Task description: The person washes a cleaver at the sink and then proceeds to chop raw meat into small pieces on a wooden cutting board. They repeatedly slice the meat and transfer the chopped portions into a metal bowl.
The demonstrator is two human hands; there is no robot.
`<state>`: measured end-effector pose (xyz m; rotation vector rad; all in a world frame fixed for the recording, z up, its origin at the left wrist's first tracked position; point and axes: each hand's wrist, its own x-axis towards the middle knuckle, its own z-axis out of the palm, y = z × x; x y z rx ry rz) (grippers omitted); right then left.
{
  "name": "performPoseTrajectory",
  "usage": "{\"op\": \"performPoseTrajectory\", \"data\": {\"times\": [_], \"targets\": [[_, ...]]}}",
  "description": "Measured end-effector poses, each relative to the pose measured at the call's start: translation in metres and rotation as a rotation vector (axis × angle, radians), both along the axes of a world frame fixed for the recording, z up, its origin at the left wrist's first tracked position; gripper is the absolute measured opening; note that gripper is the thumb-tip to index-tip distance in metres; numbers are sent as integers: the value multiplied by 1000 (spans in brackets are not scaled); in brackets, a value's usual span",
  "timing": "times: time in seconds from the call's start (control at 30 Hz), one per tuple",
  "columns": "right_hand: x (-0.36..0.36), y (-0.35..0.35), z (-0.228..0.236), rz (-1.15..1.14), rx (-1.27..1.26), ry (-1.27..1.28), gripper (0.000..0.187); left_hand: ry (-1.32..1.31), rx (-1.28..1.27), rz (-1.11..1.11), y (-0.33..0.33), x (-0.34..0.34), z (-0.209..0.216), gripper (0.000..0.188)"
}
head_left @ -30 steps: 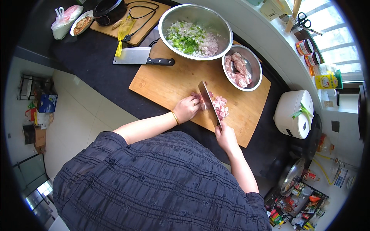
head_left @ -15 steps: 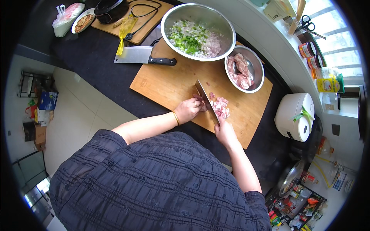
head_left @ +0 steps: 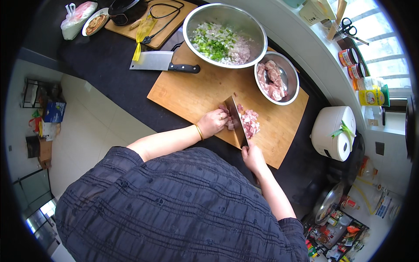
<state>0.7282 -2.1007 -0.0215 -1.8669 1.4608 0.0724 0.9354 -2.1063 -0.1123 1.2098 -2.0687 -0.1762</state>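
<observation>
My right hand (head_left: 254, 158) grips the handle of a cleaver (head_left: 237, 121), its broad blade on edge over the wooden cutting board (head_left: 187, 94). Fingers curled, my left hand (head_left: 213, 122) holds a piece of raw meat (head_left: 229, 124) against the board, just left of the blade. To the blade's right lies a small heap of diced meat (head_left: 250, 123). Larger raw meat pieces (head_left: 273, 81) fill part of a small steel bowl (head_left: 295, 92) on the board's far right. Beside it, a large steel bowl (head_left: 258, 27) contains chopped green onion (head_left: 214, 48) and minced meat (head_left: 241, 50).
A second cleaver (head_left: 152, 61) lies flat on the dark counter (head_left: 109, 83), left of the board. Behind it are another cutting board (head_left: 168, 37), a black pot (head_left: 126, 12) and a plate of flatbread (head_left: 95, 25). A white rice cooker (head_left: 327, 133) stands at right.
The cleaver blade and my right hand have shifted slightly toward my body, and the blade's angle has changed a little. My left hand stays on the meat.
</observation>
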Motion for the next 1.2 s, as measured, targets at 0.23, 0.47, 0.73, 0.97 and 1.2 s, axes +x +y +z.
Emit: {"op": "performPoseTrajectory", "data": {"times": [0.23,0.47,0.73,0.97,1.2], "targets": [[53,-35,-17,-42,-124,11,27,8,-17,-2,-4,0,1,21],[-4,8,-27,-53,-88,-153,22,-21,-11,32,-1,3,0,19],[5,6,-21,-437,265,-313,22,6,-44,59,6,2,1,21],[1,-4,-13,-268,-54,-168,22,5,-63,30,9,7,2,19],[3,21,3,-129,-135,-92,20,11,-56,53,11,5,9,13]]}}
